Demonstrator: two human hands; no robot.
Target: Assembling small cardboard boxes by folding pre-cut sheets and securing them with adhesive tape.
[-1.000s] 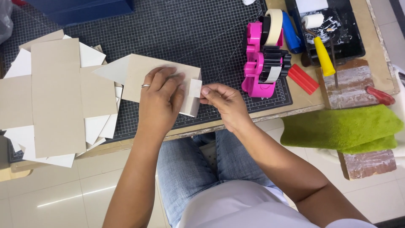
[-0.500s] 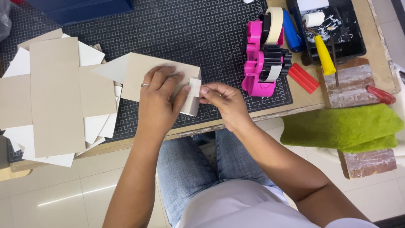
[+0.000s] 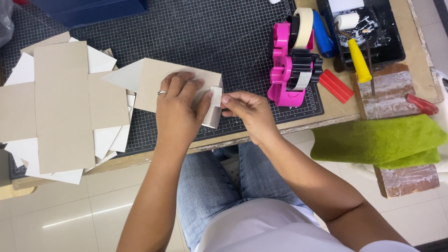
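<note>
The folded tan cardboard panel (image 3: 151, 81) lies on the black gridded cutting mat (image 3: 210, 37), near the mat's front edge. The left hand (image 3: 179, 109) presses flat on the panel, fingers spread — no closed grip. The right hand (image 3: 247, 109), just right of the panel, pinches a short strip of pale tape (image 3: 214, 105) between thumb and forefinger at the panel's right edge. Left of the panel lies a stack of flat cardboard cut-outs (image 3: 63, 107). Right of the panel stands a pink tape dispenser (image 3: 287, 65) — well clear of both hands. A green towel (image 3: 378, 140) lies beyond the tabletop (image 3: 336, 112) edge, far right of the panel.
</note>
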